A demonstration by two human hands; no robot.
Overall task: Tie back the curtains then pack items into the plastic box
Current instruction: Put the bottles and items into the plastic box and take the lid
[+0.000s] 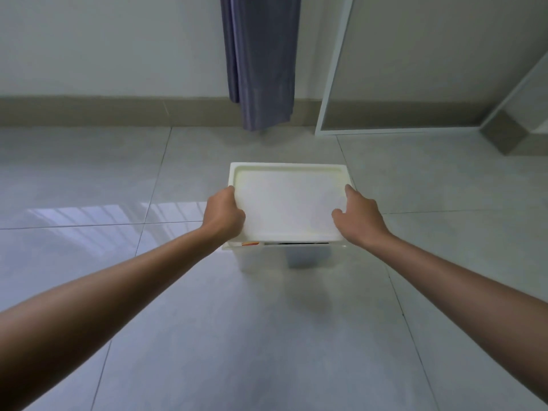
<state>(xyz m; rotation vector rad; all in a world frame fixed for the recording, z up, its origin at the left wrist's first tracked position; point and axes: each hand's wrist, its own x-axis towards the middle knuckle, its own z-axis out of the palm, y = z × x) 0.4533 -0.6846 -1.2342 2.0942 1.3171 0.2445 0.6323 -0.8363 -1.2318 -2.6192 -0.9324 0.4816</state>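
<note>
In the middle of the frame we hold the flat white plastic lid (286,200) over the clear plastic box (252,256) on the floor, left hand (224,213) and right hand (357,216) gripping its sides. Items seem packed already; the lid is not fully seated. The purple curtain (261,60), top centre, hangs gathered, but we see no tie

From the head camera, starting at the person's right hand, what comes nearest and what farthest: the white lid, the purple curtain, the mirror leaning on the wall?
1. White lid: held at its right edge by the right hand, over the plastic box.
2. Mirror: beyond the hand, on the right, against the wall.
3. Purple curtain: straight ahead at the wall; close to the mirror's distance, so these two are hard to rank.
</note>
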